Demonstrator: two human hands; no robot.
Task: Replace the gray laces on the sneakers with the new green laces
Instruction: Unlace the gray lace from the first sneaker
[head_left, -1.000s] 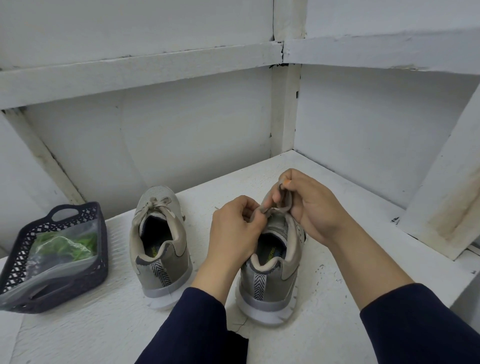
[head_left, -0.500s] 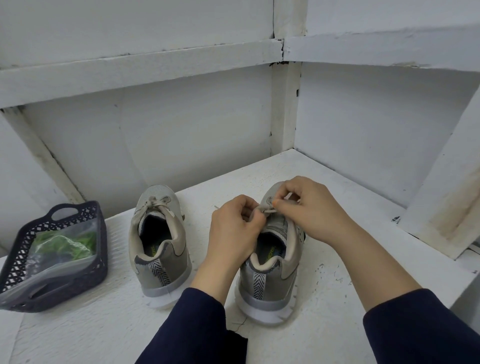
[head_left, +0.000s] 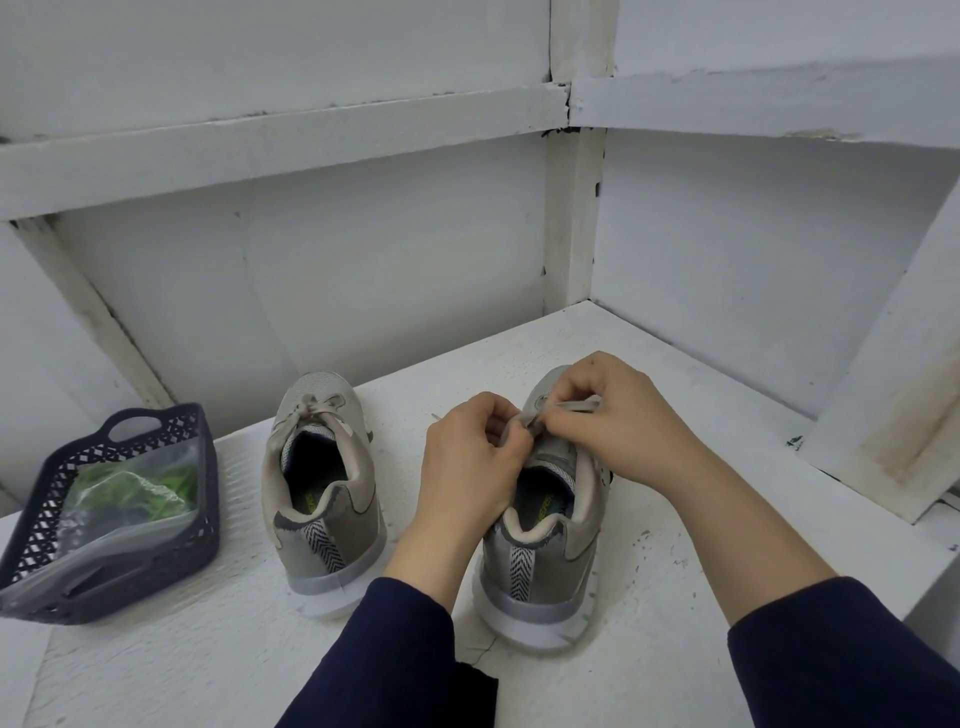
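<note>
Down onto a white painted shelf (head_left: 208, 665), rough-textured, flecked with dark chips toward the right edge. Boxed in by white walls (head_left: 363, 260) meeting at a corner post (head_left: 576, 208), with a horizontal beam (head_left: 260, 150) across the back and cracked paint at the joint. Brownish stains on the slanted upright (head_left: 904, 415), far right.

Now the shoes: two gray sneakers side by side, heels toward the camera. Left shoe (head_left: 332, 519) untouched, gray bow (head_left: 317, 408) tied at the tongue. Right shoe (head_left: 540, 566) directly under both grips. Left grip (head_left: 470, 457) clenched, pinching the gray lace (head_left: 576, 404) at the top of the tongue between thumb and forefinger. Right grip (head_left: 618, 415) curled too, pinching the lace just beside it, fingertips nearly touching the left's. Flat stretch of lace poking out past the right thumb. Navy sleeves (head_left: 395, 660) on both forearms.

Any writing? Yellow-green print on both insoles, too small to read for sure. Black-and-white herringbone tab (head_left: 521, 569) down each heel.

Far left, a dark lattice basket (head_left: 156, 566) with a clear bag (head_left: 119, 530) lying inside and the green laces (head_left: 135, 486) bundled within, well apart from the grips.
</note>
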